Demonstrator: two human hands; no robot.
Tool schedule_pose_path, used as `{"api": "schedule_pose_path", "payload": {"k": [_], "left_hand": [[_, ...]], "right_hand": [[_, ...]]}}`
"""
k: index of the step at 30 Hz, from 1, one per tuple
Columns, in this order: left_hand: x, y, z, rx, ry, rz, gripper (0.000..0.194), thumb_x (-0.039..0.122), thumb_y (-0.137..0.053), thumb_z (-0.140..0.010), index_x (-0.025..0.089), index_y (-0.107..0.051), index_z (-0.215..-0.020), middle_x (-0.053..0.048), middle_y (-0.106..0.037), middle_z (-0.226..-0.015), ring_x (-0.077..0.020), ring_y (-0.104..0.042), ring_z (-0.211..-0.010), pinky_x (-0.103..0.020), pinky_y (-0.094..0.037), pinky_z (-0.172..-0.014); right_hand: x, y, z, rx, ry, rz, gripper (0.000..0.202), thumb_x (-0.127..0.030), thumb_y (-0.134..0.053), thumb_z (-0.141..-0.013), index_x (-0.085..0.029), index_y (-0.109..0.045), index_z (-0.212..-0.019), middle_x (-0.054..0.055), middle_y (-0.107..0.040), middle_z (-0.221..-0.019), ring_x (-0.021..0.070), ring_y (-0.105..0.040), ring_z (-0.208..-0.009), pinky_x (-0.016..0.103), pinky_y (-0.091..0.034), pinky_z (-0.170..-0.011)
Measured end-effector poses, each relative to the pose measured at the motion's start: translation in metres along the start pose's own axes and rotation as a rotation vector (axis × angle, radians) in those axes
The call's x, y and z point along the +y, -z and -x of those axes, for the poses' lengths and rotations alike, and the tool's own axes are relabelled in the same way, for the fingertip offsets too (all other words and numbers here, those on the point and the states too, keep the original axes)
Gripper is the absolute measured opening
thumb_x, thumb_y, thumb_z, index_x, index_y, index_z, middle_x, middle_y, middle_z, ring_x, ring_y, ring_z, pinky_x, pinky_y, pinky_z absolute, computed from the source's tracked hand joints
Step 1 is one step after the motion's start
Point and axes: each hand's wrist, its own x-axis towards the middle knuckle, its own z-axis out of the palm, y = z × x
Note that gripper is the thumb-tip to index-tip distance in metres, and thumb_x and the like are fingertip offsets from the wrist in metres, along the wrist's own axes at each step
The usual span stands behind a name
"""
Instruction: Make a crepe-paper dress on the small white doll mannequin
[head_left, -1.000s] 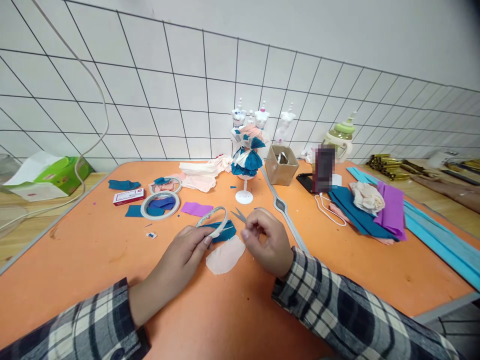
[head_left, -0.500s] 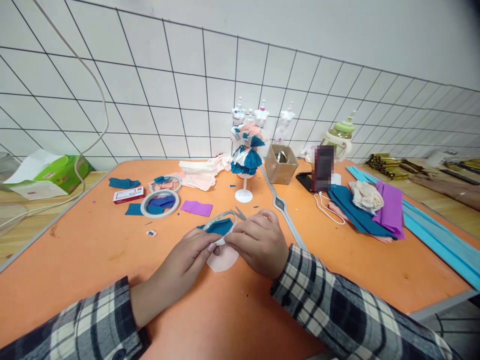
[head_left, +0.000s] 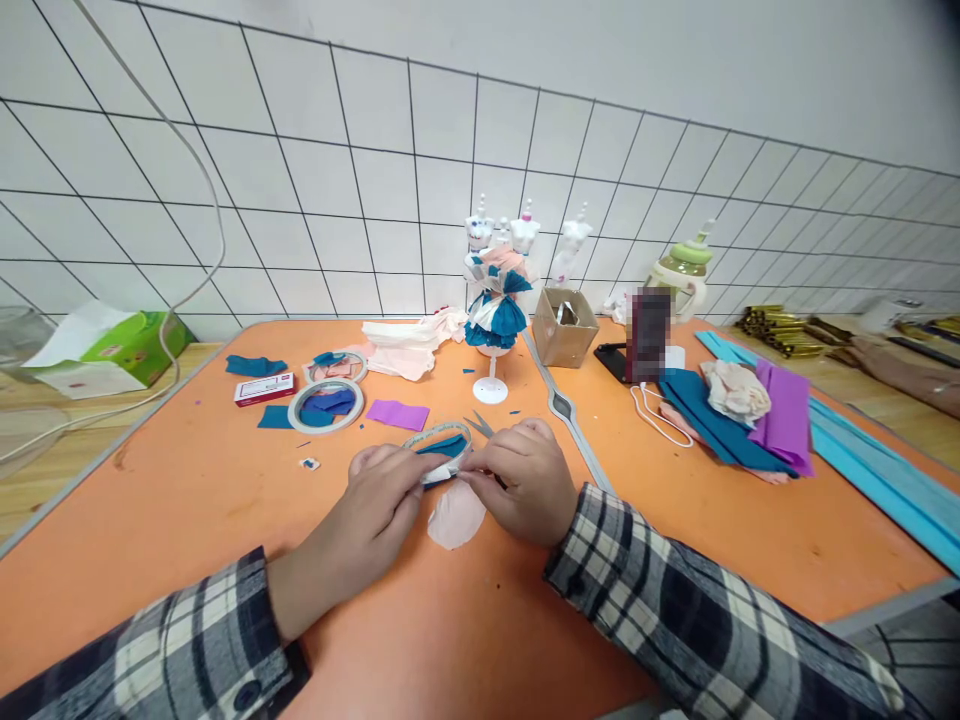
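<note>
Orange table [head_left: 420,640]; hands [head_left: 382,500] partly cover tape roll [head_left: 448,469]; scissors [head_left: 482,427] mostly hidden.

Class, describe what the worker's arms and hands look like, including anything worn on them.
The left hand and right hand are ungloved. The left sleeve and right sleeve are plaid in dark navy, grey and cream; the left cuff shows a dark round button.

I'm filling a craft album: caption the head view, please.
Left hand and right hand meet at a tape roll over an orange table, pale paper and scissor blades close by.
</note>
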Motion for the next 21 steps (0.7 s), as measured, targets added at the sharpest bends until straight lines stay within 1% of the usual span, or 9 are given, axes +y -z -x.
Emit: {"api": "schedule_pose_path", "payload": {"k": [2, 4, 6, 9, 12, 14, 17, 19, 21], "left_hand": [[0.004, 0.000, 0.000, -0.008, 0.062, 0.005, 0.025, 0.028, -0.044, -0.097, 0.024, -0.061, -0.115, -0.003, -0.068, -0.093, -0.0233, -0.056, -0.088, -0.040, -0.033, -0.081], [0.007, -0.001, 0.000, 0.009, 0.087, -0.041, 0.022, 0.032, -0.046, -0.097, 0.026, -0.065, -0.108, -0.001, -0.068, -0.084, -0.0227, -0.056, -0.084, -0.041, -0.030, -0.081], [0.008, 0.000, 0.000, 0.044, 0.055, -0.096, 0.023, 0.028, -0.045, -0.098, 0.027, -0.067, -0.104, 0.000, -0.069, -0.081, -0.0220, -0.057, -0.082, -0.043, -0.027, -0.084], [0.008, 0.002, 0.001, 0.089, -0.015, -0.158, 0.021, 0.022, -0.050, -0.095, 0.028, -0.068, -0.103, 0.001, -0.071, -0.082, -0.0214, -0.058, -0.082, -0.045, -0.025, -0.087], [0.007, 0.004, 0.001, 0.106, -0.045, -0.181, 0.017, 0.024, -0.055, -0.093, 0.028, -0.071, -0.099, 0.003, -0.071, -0.075, -0.0202, -0.056, -0.073, -0.042, -0.025, -0.080], [0.007, 0.004, 0.001, 0.112, -0.060, -0.154, 0.016, 0.027, -0.056, -0.092, 0.028, -0.072, -0.094, 0.003, -0.069, -0.069, -0.0196, -0.054, -0.068, -0.039, -0.025, -0.073], [0.008, 0.004, 0.001, 0.145, -0.077, -0.042, 0.019, 0.027, -0.056, -0.093, 0.026, -0.073, -0.087, 0.003, -0.062, -0.059, -0.0173, -0.052, -0.062, -0.035, -0.025, -0.067], [0.010, 0.004, 0.003, 0.178, -0.096, 0.028, 0.020, 0.026, -0.056, -0.094, 0.025, -0.073, -0.083, 0.003, -0.057, -0.056, -0.0158, -0.050, -0.060, -0.034, -0.026, -0.065], [0.012, 0.005, 0.004, 0.200, -0.138, 0.069, 0.018, 0.023, -0.057, -0.093, 0.024, -0.073, -0.084, 0.003, -0.056, -0.057, -0.0152, -0.049, -0.060, -0.033, -0.028, -0.064]], "right_hand": [[-0.001, 0.001, 0.000, -0.044, -0.038, -0.053, 0.010, -0.024, -0.064, -0.086, -0.020, -0.067, -0.077, -0.002, -0.063, -0.067, 0.0126, -0.053, -0.066, 0.032, -0.030, -0.073], [-0.006, 0.002, 0.000, -0.083, -0.068, -0.088, 0.010, -0.024, -0.062, -0.086, -0.020, -0.065, -0.078, -0.002, -0.062, -0.068, 0.0131, -0.052, -0.067, 0.032, -0.030, -0.073], [-0.011, 0.003, 0.000, -0.123, -0.119, -0.099, 0.011, -0.025, -0.059, -0.086, -0.019, -0.064, -0.078, 0.000, -0.060, -0.070, 0.0145, -0.051, -0.070, 0.032, -0.030, -0.073], [-0.020, 0.002, 0.000, -0.160, -0.241, -0.114, 0.010, -0.024, -0.058, -0.085, -0.018, -0.061, -0.078, 0.001, -0.058, -0.073, 0.0160, -0.049, -0.074, 0.032, -0.029, -0.071], [-0.023, 0.000, 0.000, -0.176, -0.326, -0.194, 0.010, -0.023, -0.059, -0.084, -0.018, -0.060, -0.075, 0.000, -0.057, -0.072, 0.0160, -0.048, -0.075, 0.032, -0.028, -0.072], [-0.021, -0.002, 0.000, -0.211, -0.379, -0.348, 0.011, -0.024, -0.059, -0.083, -0.018, -0.061, -0.074, -0.001, -0.056, -0.072, 0.0157, -0.048, -0.075, 0.031, -0.030, -0.072], [-0.017, -0.005, 0.000, -0.304, -0.548, -0.781, 0.015, -0.032, -0.061, -0.081, -0.018, -0.060, -0.074, -0.001, -0.053, -0.071, 0.0142, -0.047, -0.069, 0.028, -0.034, -0.065], [-0.015, -0.007, 0.001, -0.346, -0.675, -1.066, 0.023, -0.040, -0.066, -0.077, -0.018, -0.059, -0.075, -0.001, -0.050, -0.070, 0.0126, -0.043, -0.064, 0.026, -0.033, -0.059], [-0.017, -0.009, 0.002, -0.367, -0.758, -1.262, 0.032, -0.045, -0.073, -0.071, -0.018, -0.058, -0.075, -0.002, -0.049, -0.068, 0.0115, -0.041, -0.061, 0.025, -0.032, -0.058]]}}
